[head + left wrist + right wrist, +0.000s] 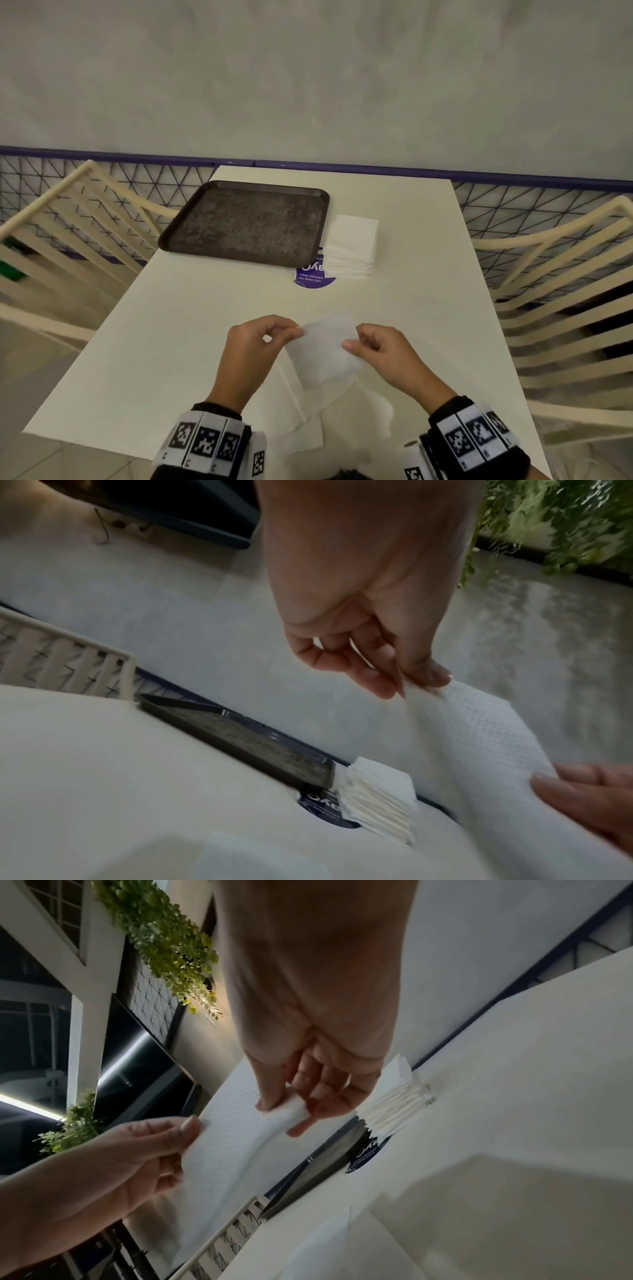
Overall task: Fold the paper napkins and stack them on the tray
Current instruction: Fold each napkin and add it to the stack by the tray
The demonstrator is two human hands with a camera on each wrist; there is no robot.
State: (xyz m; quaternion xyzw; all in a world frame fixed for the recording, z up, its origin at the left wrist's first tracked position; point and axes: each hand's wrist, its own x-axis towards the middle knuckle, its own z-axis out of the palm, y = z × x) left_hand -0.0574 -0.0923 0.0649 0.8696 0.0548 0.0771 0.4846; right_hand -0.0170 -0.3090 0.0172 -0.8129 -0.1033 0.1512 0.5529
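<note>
A white paper napkin hangs above the near part of the table, held up between both hands. My left hand pinches its left top corner between thumb and forefinger. My right hand pinches the right edge, where the paper curls around the fingers. The napkin's embossed sheet slopes down toward the table. A dark brown tray lies bare at the far left of the table. A stack of white napkins stands just right of the tray.
More loose white napkin sheets lie on the cream table under my hands. A purple round sticker shows between tray and stack. Cream slatted chairs flank both sides; a wire mesh fence and wall are behind.
</note>
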